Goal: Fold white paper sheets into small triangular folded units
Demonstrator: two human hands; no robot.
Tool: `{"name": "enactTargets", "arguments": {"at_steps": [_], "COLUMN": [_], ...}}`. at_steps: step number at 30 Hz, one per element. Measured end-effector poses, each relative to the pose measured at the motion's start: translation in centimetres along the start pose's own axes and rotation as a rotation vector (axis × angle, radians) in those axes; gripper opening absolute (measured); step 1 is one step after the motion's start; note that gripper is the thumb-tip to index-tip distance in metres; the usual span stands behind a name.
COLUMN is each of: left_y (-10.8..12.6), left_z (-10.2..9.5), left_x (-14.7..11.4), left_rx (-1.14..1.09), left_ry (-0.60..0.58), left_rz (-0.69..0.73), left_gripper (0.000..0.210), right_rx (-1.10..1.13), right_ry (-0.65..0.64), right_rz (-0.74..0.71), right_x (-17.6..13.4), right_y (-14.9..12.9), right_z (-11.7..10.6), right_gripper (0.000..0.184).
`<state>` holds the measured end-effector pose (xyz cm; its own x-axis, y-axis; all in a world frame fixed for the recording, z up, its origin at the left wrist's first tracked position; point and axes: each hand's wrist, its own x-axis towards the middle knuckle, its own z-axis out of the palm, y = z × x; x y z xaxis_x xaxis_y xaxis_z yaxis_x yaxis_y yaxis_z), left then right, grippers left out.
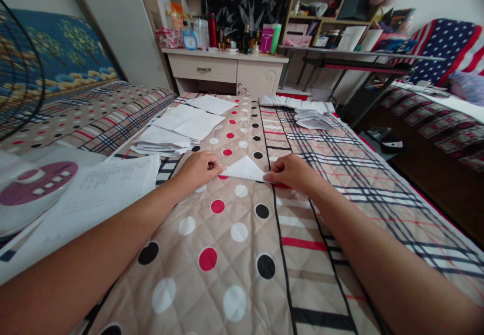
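Note:
A small sheet of white paper folded into a triangle [245, 167] lies low over the quilted bedspread [242, 211], its peak pointing away from me. My left hand [200, 167] pinches its left corner between thumb and fingers. At the opposite corner, my right hand [290, 169] grips the paper the same way. Along the near edge of the triangle runs a line of faint marks. Just beyond my left hand is a stack of white paper sheets [189, 122]. Farther off to the right sits a pile of folded papers [313, 118].
Printed sheets [102, 193] and a clear plastic bag with a purple print [41, 181] lie at the left. A long pleated white paper strip [293, 104] rests at the bed's far edge. Behind stand a white dresser [212, 67] and a desk [340, 55]. A black wire guard [40, 72] intrudes at left.

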<state>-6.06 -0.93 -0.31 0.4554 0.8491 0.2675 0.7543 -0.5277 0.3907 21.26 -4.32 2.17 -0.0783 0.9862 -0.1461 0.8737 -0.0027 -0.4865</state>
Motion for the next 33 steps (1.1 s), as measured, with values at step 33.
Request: {"name": "enactTargets", "arguments": {"at_steps": [33], "left_y": [1.0], "left_z": [0.0], "left_x": [-0.7], "left_rx": [0.375], "left_ry": [-0.006], "left_rz": [0.555], "left_gripper": [0.040], "right_rx": [-0.092], "right_ry": [0.095], "right_rz": [-0.031], "right_x": [-0.2], "right_y": [0.0], "right_z": [0.3], "right_gripper": [0.017]}}
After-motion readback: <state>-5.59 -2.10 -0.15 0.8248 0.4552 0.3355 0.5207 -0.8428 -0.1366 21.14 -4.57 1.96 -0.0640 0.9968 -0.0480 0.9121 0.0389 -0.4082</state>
